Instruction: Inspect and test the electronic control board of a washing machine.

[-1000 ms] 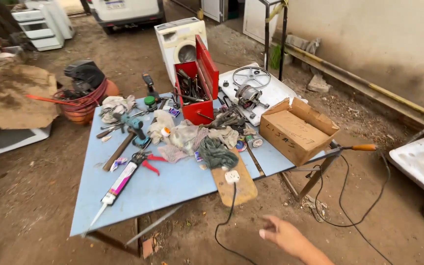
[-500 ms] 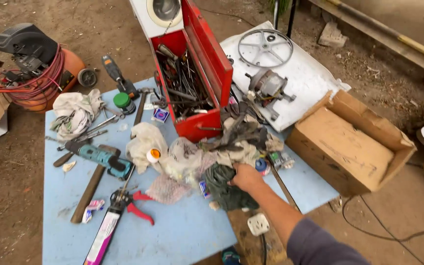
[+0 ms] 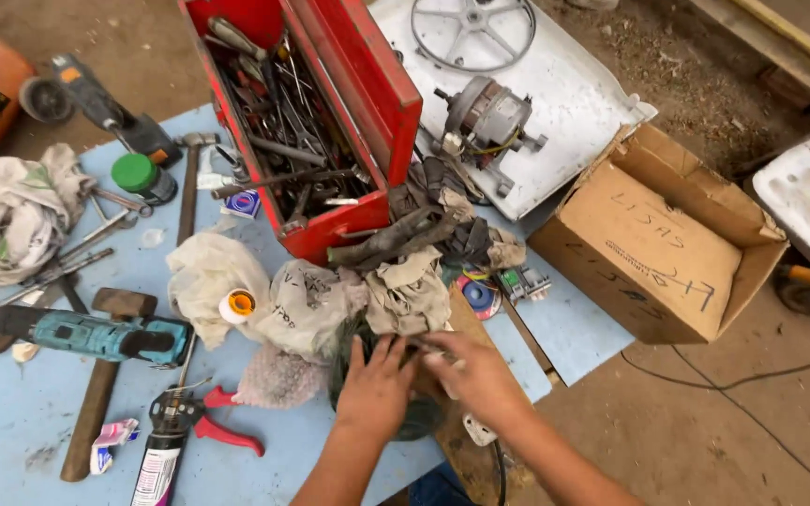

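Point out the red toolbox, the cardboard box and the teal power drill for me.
red toolbox [image 3: 367, 80]: head view, on its open lid.
cardboard box [image 3: 653, 248]: head view, on the folded top flap.
teal power drill [image 3: 96, 335]: head view, on the middle of its body.

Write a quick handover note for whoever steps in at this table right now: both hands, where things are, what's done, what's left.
Left hand: flat on the dark green cloth bundle at the blue table's near edge, fingers spread.
Right hand: on the same bundle, fingers curled at the rag pile; whether it grips is unclear.
Red toolbox stands open behind; caulking gun and teal power tool lie left.
Done: both hands are on the bundle.
Left: bundle not lifted.
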